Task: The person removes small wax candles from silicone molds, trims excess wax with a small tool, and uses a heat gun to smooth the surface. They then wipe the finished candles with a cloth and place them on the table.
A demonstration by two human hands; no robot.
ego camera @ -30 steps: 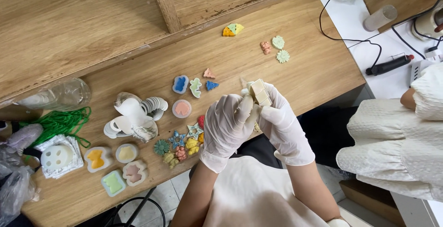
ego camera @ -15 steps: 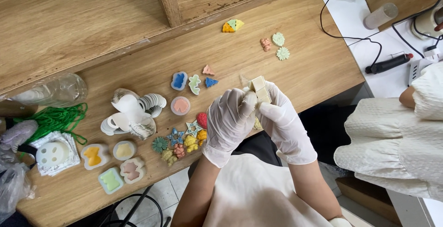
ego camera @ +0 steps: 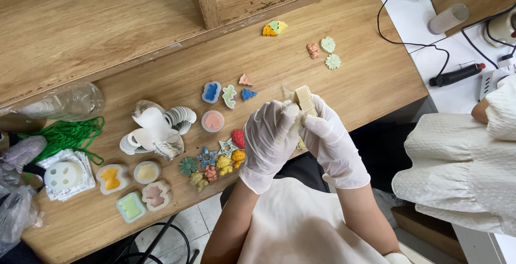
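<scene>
Both of my hands wear white gloves and meet over the front edge of a wooden table [ego camera: 371, 76]. My left hand [ego camera: 269, 138] and my right hand [ego camera: 330, 140] together grip a small pale cream block [ego camera: 302, 98] that sticks up between the fingers. Just left of my left hand lies a cluster of small coloured cast shapes [ego camera: 217, 159], flowers, a star and a red piece. Further back are a blue mould [ego camera: 211, 91] and a pink round mould [ego camera: 213, 120].
White moulds [ego camera: 153, 129] are piled to the left, with filled moulds [ego camera: 131, 189], green cord [ego camera: 62, 135] and a clear plastic bottle [ego camera: 64, 103]. More cast shapes [ego camera: 322, 52] lie at the back right. A person in white [ego camera: 467, 156] sits at right beside a black tool [ego camera: 457, 74] and cables.
The view has shifted slightly. My hands stay together on the cream block, with fingers working on it in nearly the same place.
</scene>
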